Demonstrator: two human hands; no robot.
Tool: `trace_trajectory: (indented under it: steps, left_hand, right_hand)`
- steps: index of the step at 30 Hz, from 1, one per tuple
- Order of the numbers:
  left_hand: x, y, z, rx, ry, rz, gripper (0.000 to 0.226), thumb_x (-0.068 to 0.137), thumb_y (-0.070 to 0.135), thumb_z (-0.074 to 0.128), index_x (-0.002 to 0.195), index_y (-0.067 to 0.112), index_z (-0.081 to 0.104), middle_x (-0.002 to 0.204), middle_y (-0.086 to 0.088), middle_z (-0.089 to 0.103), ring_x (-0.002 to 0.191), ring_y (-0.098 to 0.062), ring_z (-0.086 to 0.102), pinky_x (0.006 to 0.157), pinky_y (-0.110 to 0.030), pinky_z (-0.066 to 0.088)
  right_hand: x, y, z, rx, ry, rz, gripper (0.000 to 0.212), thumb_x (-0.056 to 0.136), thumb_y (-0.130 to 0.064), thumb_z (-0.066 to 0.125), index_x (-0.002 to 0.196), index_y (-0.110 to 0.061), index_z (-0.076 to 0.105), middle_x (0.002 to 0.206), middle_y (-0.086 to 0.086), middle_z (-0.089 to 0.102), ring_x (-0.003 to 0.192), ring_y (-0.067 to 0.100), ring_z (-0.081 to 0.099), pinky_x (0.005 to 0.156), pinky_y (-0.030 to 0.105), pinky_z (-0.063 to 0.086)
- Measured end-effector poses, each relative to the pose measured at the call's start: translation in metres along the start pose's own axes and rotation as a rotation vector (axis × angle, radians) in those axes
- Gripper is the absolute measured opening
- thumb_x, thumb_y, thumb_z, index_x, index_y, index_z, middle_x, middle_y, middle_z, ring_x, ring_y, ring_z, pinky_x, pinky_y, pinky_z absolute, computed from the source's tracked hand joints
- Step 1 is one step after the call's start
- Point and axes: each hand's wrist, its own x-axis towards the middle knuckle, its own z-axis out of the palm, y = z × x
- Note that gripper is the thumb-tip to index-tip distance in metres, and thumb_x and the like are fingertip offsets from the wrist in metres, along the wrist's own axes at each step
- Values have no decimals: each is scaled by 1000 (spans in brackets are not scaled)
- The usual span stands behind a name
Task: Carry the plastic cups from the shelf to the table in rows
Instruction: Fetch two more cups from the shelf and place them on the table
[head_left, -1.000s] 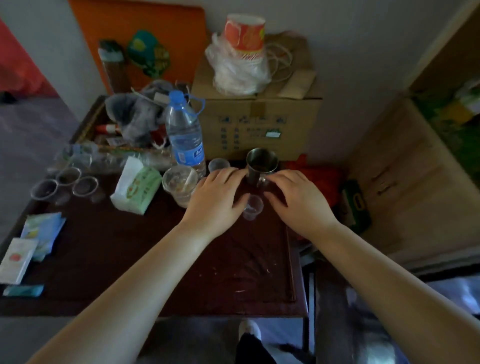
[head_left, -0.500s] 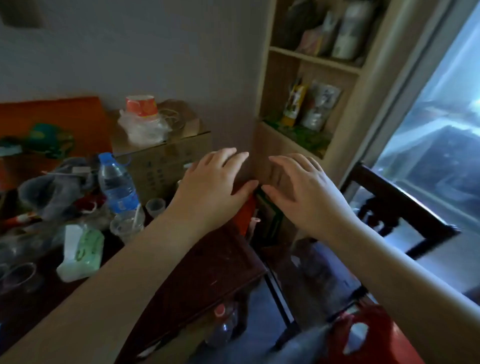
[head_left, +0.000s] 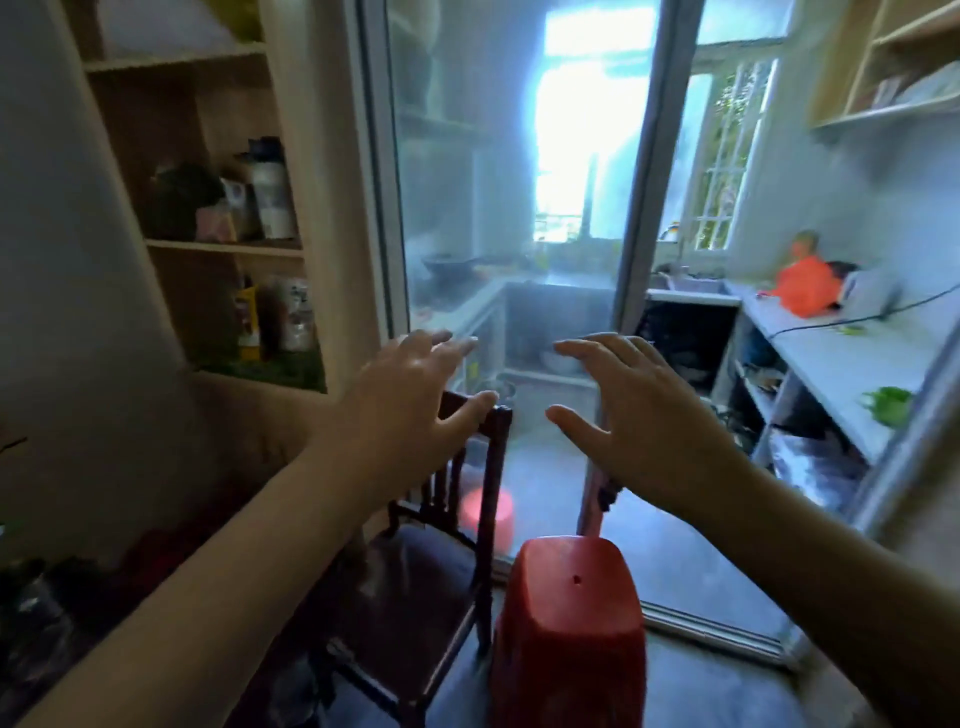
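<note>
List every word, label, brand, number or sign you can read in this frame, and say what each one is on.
No text can be read anywhere in this frame.
Packets and jars on the wooden wall shelf: labels blurred.
Yellow packet on the lower shelf: print too blurred.
Red plastic stool: no markings.
Open left hand and open right hand: empty, nothing printed.
</note>
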Motion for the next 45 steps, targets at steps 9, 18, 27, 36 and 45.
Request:
trace_trajectory:
  steps: [9,18,27,36,45]
  left_hand:
    - [69,261,102,-192,-25,427,73,78,66,27,134,23,45,139,-2,49,127,-23,42,104,-42,37]
    - [112,446,150,-352,-99,696,55,87,53,44,134,24,44,136,1,51,127,-19,40,103,-38,37]
    - [198,532,233,-419,-111,803,57,87,55,43,135,25,43,137,3,50,128,-17,41,104,-39,38]
    - [313,589,304,-462,-72,821,58,86,57,38,135,26,41,138,4,48,129,-17,39,104,-40,38]
    - [368,649,366,-487,-73,860,54,89,52,44,136,25,42,136,3,50,128,-17,40,102,-39,39]
  right_hand:
    - [-158,162,-200,-332,25,349,50,84,-42,58,123,-10,52,122,10,58,115,26,49,95,31,35]
    - [-252,254,-310,-497,91,581,49,87,-43,52,128,-17,46,122,2,54,113,20,45,88,32,37]
    - [-263,376,-318,-577,122,693,50,87,-40,53,131,-18,43,130,-3,50,118,13,41,87,24,32]
    - [-214,507,-332,-618,162,692,48,89,-38,51,132,-21,42,131,-7,48,120,8,37,87,18,27]
    - [-222,612,-354,-661,178,785,45,87,-33,56,129,-17,47,128,-2,52,119,15,41,94,26,31]
